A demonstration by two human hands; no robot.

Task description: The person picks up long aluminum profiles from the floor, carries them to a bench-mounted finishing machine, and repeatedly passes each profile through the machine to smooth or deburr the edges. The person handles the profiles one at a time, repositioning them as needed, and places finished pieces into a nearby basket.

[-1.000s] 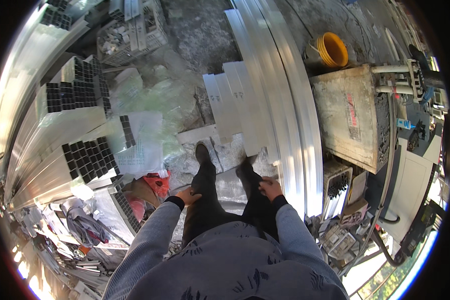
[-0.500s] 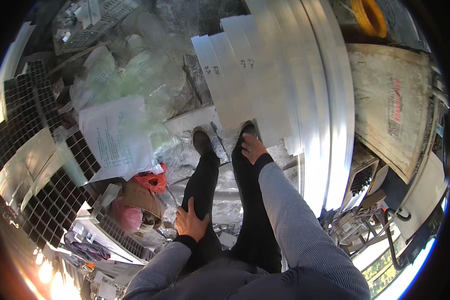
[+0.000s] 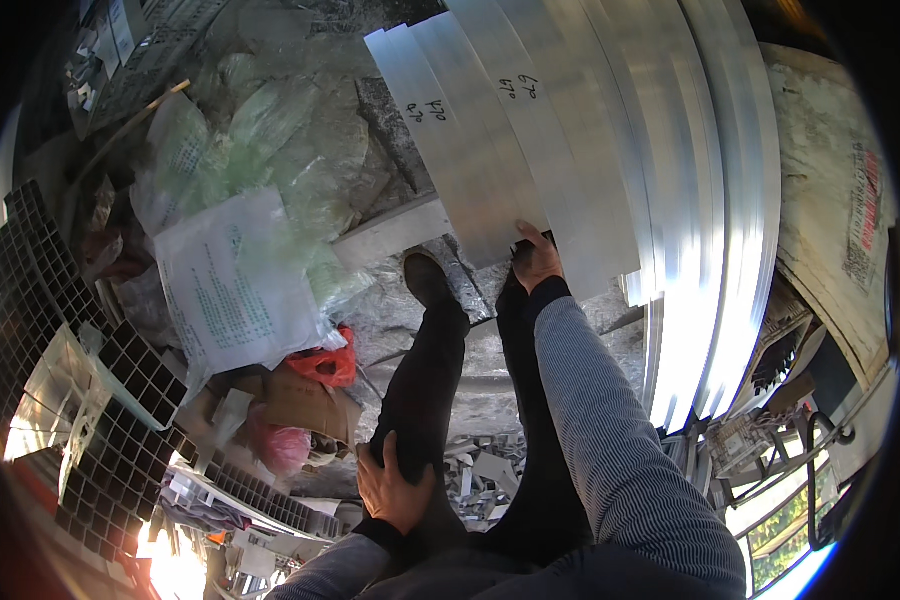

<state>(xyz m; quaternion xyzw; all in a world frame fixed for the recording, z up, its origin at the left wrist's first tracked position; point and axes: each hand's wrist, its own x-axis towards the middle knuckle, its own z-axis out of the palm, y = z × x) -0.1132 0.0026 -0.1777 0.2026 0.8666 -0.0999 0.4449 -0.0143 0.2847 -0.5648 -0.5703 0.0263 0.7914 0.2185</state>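
The right hand (image 3: 538, 262) is at the near end of a flat silver profile (image 3: 498, 175), narrow, with a digit laid over the top face; its other fingers are partly hidden there, so I cannot tell whether it grips. That profile lies in front of the person, just right of the middle, side by side with other long metal profiles (image 3: 670, 180) (a few carry dark handwritten marks) that stretch away on the right. The left hand (image 3: 395, 490) rests on the left leg (image 3: 422, 390), fingers spread wide and holding nothing. The left shoe (image 3: 427, 278) stands just beside the profile's end. Further left lie crumpled clear film (image 3: 310, 130), a white printed sheet (image 3: 225, 285), a red bag (image 3: 330, 362) and, near that, a pink bag (image 3: 282, 445). Small metal scraps (image 3: 490, 475) cover the floor between the legs.
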